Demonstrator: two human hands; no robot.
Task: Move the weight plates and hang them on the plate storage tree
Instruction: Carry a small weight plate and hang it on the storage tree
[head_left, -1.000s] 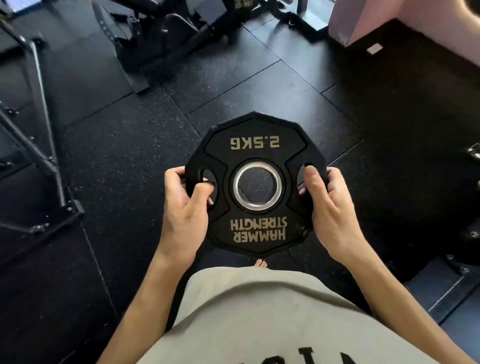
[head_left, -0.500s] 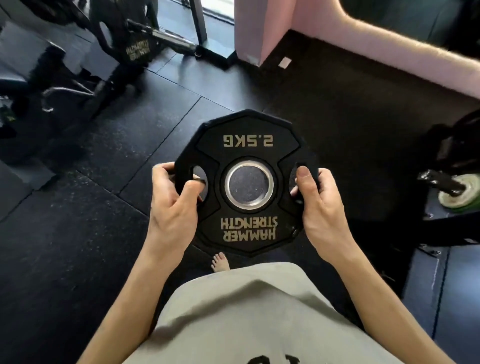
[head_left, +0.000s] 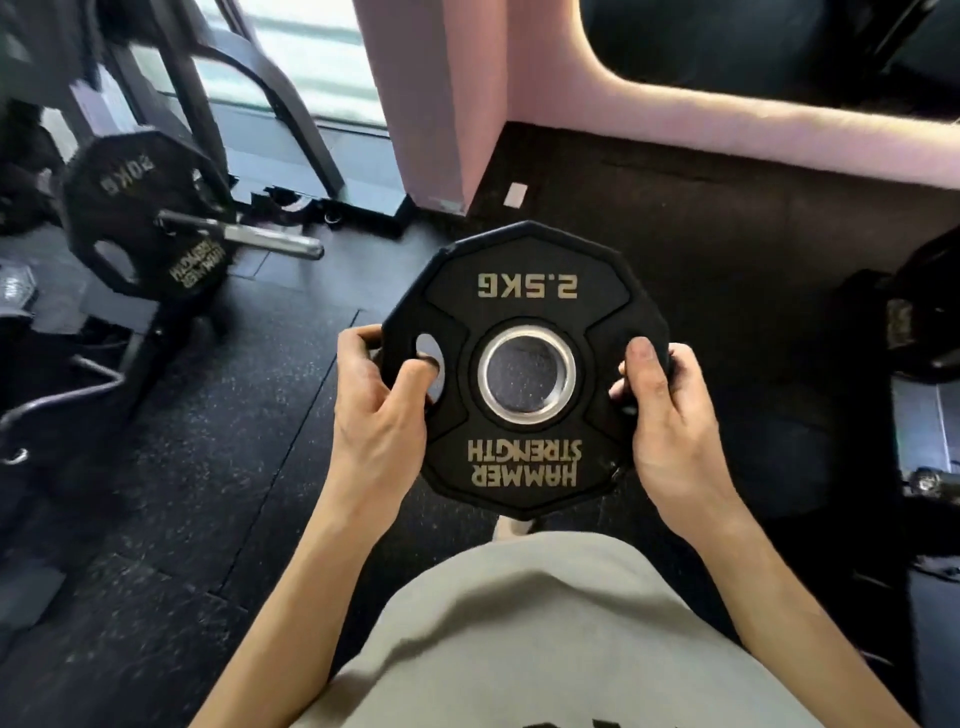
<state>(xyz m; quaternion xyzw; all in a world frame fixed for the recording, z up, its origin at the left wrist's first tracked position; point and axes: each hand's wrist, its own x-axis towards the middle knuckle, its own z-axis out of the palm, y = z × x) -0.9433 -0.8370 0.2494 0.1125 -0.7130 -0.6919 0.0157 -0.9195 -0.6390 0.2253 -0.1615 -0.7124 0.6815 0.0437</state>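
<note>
I hold the small weight plate up in front of my chest, face toward me, its "2.5KG" and "HAMMER STRENGTH" lettering upside down. My left hand grasps the plate's left edge, thumb hooked into the left grip slot. My right hand grasps the right edge, thumb lying over the right slot. Through the plate's steel-ringed centre hole I see the speckled black floor. Left of the plate and farther off, a bigger black plate hangs on a steel peg of a dark rack. Beyond the plate stands a pink wall. Below the plate is my grey shirt.
</note>
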